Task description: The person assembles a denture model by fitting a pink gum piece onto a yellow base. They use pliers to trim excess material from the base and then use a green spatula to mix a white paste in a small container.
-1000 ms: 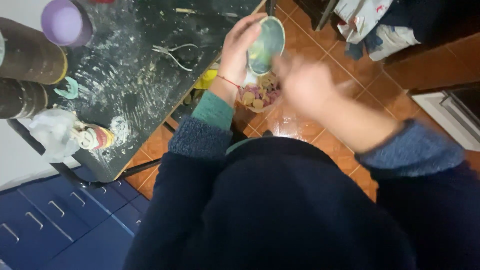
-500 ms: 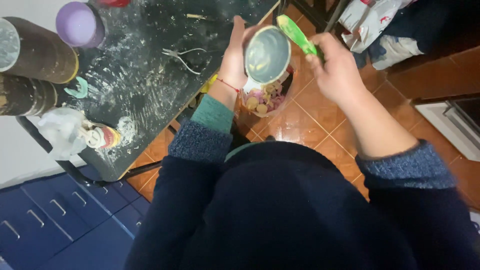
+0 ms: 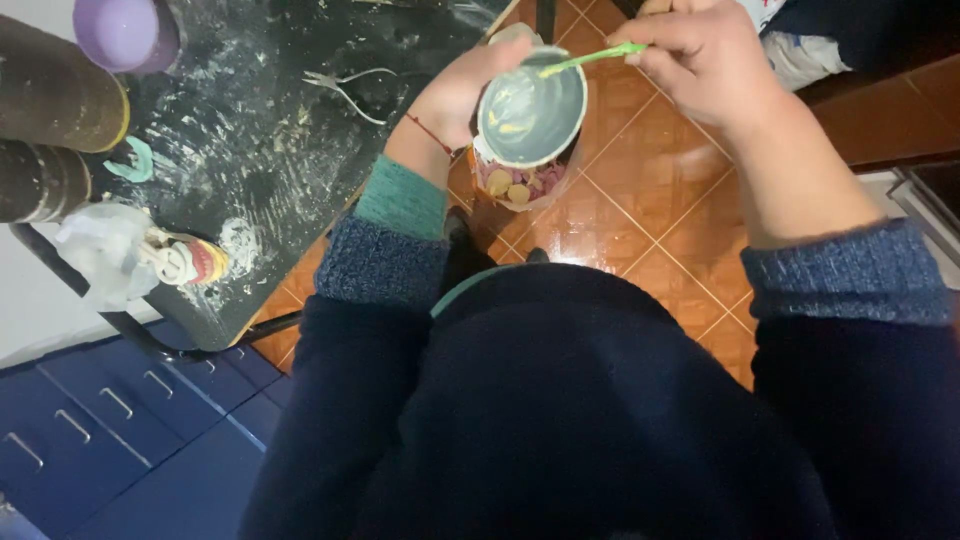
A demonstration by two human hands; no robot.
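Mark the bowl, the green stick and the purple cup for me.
bowl (image 3: 530, 115), head view, on its pale inner wall.
green stick (image 3: 590, 60), head view, mid-shaft, above the bowl's rim.
purple cup (image 3: 122, 30), head view, on its top face.

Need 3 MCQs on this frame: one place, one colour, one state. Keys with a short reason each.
1. Where is the round container held?
A. over the tiled floor, beside the table edge
B. on the blue drawers
C. inside the purple cup

2. What colour is the thin tool in the right hand?
A. red
B. green
C. black

3. How is the container supported?
A. standing on the dark table
B. lying on the floor
C. held up by the left hand

Key: 1 A, orange floor tiles show around and below it, with the dark table off to its left. 2 B, the stick is bright green. 3 C, the left hand's grip wraps its side and it touches no surface.
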